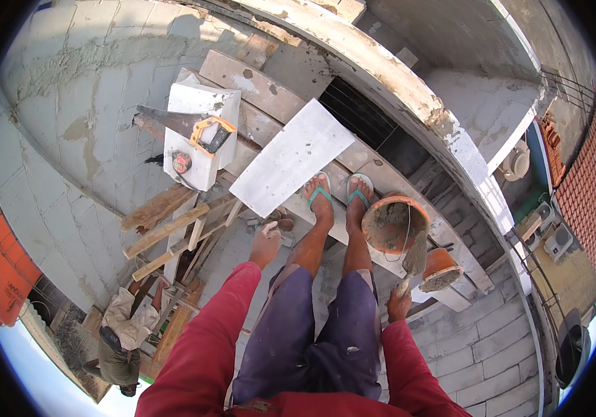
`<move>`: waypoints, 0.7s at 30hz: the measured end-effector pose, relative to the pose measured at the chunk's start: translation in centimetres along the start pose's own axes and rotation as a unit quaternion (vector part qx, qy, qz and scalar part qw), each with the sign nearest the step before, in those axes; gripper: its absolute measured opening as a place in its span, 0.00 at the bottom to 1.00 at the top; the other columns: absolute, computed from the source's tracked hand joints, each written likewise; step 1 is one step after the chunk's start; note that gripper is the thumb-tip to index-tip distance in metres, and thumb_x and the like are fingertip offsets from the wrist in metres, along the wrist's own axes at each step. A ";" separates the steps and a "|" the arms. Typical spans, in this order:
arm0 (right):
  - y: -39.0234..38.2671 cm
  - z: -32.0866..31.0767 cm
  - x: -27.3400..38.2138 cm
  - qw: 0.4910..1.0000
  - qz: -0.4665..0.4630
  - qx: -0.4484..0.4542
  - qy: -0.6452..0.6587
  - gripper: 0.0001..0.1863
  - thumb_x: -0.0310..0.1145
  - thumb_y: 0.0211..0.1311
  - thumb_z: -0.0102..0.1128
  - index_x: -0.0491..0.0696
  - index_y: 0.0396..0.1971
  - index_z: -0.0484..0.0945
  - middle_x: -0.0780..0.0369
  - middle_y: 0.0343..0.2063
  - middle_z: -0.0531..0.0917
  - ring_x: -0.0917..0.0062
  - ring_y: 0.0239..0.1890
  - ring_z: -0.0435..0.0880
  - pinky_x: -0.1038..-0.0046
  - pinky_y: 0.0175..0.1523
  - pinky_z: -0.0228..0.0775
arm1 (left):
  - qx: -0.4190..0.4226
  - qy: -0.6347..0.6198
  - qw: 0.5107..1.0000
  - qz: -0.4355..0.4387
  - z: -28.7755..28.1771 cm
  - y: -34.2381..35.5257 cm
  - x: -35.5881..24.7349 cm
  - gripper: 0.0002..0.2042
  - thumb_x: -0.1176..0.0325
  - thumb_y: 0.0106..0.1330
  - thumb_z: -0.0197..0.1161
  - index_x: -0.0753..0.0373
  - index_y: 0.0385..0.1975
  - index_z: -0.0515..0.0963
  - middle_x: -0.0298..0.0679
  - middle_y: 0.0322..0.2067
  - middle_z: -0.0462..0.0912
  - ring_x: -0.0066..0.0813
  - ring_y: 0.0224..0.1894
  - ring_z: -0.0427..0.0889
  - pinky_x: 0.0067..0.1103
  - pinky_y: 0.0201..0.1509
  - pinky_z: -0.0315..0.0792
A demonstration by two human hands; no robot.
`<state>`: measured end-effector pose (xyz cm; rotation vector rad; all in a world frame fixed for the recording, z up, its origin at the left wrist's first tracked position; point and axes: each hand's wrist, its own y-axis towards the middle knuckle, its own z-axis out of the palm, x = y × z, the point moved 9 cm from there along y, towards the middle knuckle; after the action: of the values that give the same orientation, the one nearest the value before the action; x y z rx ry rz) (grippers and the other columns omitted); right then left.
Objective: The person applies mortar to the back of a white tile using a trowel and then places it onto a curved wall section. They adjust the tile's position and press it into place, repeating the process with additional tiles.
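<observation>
My left hand (266, 244), fingers loosely curled with whitish tips, hangs below the white block (291, 156); I cannot make out what, if anything, it holds. My right hand (399, 301) grips a mortar-caked trowel (417, 254) by its handle, blade upward at the rim of an orange bucket with grey mortar (395, 226). A smaller orange bucket (440, 271) is right of it. My sandalled feet stand between block and bucket on planks (263, 90). At upper left, a handsaw (207, 135) and red tape measure (182, 162) lie on another white block (188, 103).
Loose timbers (162, 257) jut out at left, with another person (125, 326) at lower left. A dark barred opening (350, 111) lies beyond the planks, beside a rough concrete edge (409, 83). A block wall (486, 347) is at lower right; rebar (548, 274) runs along the right.
</observation>
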<state>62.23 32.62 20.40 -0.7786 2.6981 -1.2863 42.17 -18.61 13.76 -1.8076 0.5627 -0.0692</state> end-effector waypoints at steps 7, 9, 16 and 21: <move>2.0 0.6 5.6 0.963 0.012 0.010 -0.270 0.27 0.42 0.67 0.62 0.40 0.59 0.73 0.41 0.44 0.85 0.43 0.46 0.85 0.48 0.51 0.76 | -0.094 -0.219 0.956 -0.171 -5.2 6.2 10.6 0.29 0.60 0.72 0.64 0.61 0.70 0.68 0.38 0.49 0.83 0.28 0.46 0.82 0.27 0.50 0.76; 2.5 0.2 8.5 0.947 0.024 0.054 -0.315 0.26 0.43 0.69 0.61 0.42 0.60 0.72 0.41 0.46 0.85 0.44 0.47 0.85 0.48 0.51 0.76 | -0.124 -0.233 0.944 -0.198 -6.4 8.1 14.3 0.35 0.56 0.72 0.65 0.60 0.75 0.62 0.42 0.58 0.80 0.33 0.55 0.81 0.32 0.56 0.76; 1.4 -4.7 5.3 0.955 0.009 0.060 -0.290 0.19 0.40 0.71 0.59 0.40 0.50 0.74 0.38 0.42 0.82 0.40 0.47 0.82 0.46 0.48 0.71 | -0.181 -0.383 0.893 -0.153 -6.0 17.1 19.6 0.51 0.40 0.62 0.72 0.63 0.77 0.53 0.42 0.70 0.69 0.42 0.73 0.65 0.43 0.76 0.55; 1.8 -7.5 9.7 0.957 -0.026 0.013 -0.288 0.19 0.40 0.73 0.57 0.38 0.50 0.71 0.37 0.39 0.81 0.37 0.44 0.81 0.44 0.43 0.67 | -0.105 -0.486 0.864 -0.076 -3.8 23.2 19.7 0.49 0.37 0.61 0.72 0.64 0.74 0.61 0.45 0.67 0.71 0.41 0.69 0.70 0.44 0.71 0.63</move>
<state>51.08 34.47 25.54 -1.0339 2.2014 -0.9110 50.47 -34.70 -11.01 -1.8165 -0.3118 0.7903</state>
